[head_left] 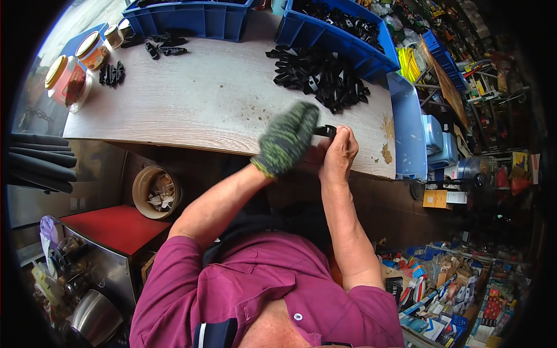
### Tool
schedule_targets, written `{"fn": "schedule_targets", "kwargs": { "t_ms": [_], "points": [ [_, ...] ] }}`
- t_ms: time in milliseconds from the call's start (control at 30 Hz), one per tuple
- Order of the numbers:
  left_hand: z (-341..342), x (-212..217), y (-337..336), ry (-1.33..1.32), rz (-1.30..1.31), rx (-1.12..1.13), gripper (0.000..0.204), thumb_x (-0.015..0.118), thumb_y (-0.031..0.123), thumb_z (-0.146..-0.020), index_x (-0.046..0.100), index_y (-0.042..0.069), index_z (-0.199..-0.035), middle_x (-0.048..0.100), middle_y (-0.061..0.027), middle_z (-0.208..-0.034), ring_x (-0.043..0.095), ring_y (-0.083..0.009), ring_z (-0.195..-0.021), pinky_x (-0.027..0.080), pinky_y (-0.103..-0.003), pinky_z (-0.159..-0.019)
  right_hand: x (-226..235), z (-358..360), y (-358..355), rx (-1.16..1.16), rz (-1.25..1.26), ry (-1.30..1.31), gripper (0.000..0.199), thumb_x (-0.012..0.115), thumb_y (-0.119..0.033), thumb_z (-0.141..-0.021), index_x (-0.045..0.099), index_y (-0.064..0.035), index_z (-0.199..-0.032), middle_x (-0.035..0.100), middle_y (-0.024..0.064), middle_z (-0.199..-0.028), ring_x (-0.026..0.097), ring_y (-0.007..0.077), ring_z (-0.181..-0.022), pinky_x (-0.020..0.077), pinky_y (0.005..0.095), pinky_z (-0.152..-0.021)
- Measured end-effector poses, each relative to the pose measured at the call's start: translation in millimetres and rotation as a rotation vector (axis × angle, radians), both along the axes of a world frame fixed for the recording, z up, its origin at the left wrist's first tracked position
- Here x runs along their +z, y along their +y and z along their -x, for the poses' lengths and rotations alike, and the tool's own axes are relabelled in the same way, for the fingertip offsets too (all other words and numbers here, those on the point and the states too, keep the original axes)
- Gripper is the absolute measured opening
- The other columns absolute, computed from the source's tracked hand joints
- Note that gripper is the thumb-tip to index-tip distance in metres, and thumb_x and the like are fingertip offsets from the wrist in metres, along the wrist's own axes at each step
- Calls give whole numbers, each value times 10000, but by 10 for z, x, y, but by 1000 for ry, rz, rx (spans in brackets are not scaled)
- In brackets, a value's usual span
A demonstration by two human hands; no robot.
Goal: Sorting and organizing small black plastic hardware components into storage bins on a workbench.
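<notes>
Upper-left glare, black fisheye rim, blurred left fingers

Tabletop: pale, wood-grained, worn patches at right. Jars: lidded, grouped at its left end. Round bucket: below the tabletop, holding pale scraps. Cabinet: red top, lower left. Metal vessel: rounded, beside the cabinet. Dark fabric: hanging in folds, far left. Coil: bright yellow, upper right. Containers: light blue, two, side by side, right. Carton: yellow-orange, below them. Assorted packages: multicoloured, heaped, lower right.
</notes>
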State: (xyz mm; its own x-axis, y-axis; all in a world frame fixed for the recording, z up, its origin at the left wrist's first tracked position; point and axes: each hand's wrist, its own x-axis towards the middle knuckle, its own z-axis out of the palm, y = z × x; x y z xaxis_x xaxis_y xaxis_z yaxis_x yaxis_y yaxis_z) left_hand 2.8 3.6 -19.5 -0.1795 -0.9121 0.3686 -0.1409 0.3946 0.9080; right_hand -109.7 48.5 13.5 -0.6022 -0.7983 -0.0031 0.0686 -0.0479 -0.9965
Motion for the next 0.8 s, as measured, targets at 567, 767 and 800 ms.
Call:
{"fn": "schedule_targets", "kwargs": {
  "t_ms": [567,767,800],
  "points": [
    [-380,266,-908,-557,134,139,230,701,337,-849,686,181,-1017,713,-143,-951,676,-367,-906,525,-487,-776,26,26,30,108,19,-162,258,470,-229,-969,449,-95,-751,337,-4,-487,374,108,-393,561,371,-448],
    [-723,154,-754,-574,198,130,266,610,154,-874,656,134,-1135,705,-155,-936,675,-370,-864,532,-472,-755,91,248,-14,49,-87,-242,305,481,-257,-964,416,-109,-705,325,-12,-469,401,125,-367,585,437,-439],
    [-749,165,-716,-574,200,126,266,610,154,-874,656,134,-1135,705,-155,-936,675,-370,-864,532,-472,-755,114,390,-64,-25,-161,-265,306,492,-256,-949,423,-104,-693,325,-8,-462,407,137,-354,591,457,-434]
  ]
}}
